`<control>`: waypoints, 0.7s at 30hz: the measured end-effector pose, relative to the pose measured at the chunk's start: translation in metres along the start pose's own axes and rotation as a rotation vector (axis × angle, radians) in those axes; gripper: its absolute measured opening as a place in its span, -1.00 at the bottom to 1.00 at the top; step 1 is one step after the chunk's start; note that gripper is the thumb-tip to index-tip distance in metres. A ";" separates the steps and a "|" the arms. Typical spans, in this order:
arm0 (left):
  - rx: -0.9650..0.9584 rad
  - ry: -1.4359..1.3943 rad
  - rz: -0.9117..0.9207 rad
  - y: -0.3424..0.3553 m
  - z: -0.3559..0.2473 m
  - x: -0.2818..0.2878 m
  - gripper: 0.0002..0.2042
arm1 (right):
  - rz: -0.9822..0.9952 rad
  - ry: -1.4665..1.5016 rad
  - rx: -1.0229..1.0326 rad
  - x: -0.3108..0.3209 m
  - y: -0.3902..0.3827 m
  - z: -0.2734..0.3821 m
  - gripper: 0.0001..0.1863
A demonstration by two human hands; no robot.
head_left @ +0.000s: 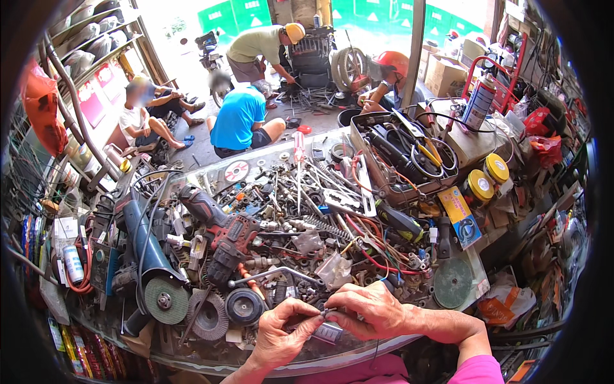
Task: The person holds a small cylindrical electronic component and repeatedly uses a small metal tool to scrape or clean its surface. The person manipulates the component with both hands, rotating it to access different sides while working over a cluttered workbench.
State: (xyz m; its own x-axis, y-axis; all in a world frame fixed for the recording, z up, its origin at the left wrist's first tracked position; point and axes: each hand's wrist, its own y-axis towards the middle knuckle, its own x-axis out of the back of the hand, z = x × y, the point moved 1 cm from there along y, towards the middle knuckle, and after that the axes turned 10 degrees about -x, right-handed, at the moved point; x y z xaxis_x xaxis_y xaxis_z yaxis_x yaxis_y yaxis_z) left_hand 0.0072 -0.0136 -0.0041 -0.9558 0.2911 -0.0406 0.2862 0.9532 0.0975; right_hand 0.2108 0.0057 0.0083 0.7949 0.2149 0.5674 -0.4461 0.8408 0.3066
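Close to the bench's near edge, my left hand (286, 331) and my right hand (376, 311) meet fingertip to fingertip. Both are closed in a pinch on a small greyish part (327, 312), too small and too covered by fingers to name. Just below the fingers, a small dark grey block (329, 332) is partly hidden. To the left of my hands sits a black wheel (244, 306), with a flap disc (210, 315) beside it. A clear plastic bag (334, 270) rests just beyond my fingers.
A red-and-black cordless power tool (233, 240) and a blue angle grinder (146, 237) occupy the left. Loose metal parts cover the glass-topped bench (470, 293). An open toolbox (409, 189) stands back right, near yellow-lidded tins (481, 184). Several people, one in blue (238, 121), are beyond.
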 end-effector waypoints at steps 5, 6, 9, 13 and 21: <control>-0.037 0.018 0.065 -0.001 -0.001 -0.003 -0.88 | 0.051 -0.071 0.039 -0.002 -0.005 -0.011 -0.77; -0.039 0.015 0.069 -0.001 -0.001 -0.003 -0.88 | 0.056 -0.097 0.046 -0.002 -0.006 -0.013 -0.77; -0.038 0.001 0.066 -0.001 -0.001 -0.002 -0.88 | 0.006 -0.023 0.041 -0.003 -0.005 -0.013 -0.77; -0.055 0.001 0.034 -0.001 -0.004 -0.001 -0.87 | 0.037 0.071 -0.053 0.002 0.001 0.003 -0.77; 0.068 0.013 0.016 0.004 -0.012 -0.004 -0.82 | -0.143 0.074 -0.032 0.001 -0.001 -0.003 -0.80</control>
State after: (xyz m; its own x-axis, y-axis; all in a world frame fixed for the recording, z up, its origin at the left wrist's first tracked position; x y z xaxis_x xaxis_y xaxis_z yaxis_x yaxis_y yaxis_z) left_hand 0.0116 -0.0123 0.0083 -0.9518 0.3055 -0.0270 0.3047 0.9520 0.0303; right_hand 0.2134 0.0067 0.0062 0.8780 0.1273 0.4614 -0.3141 0.8806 0.3548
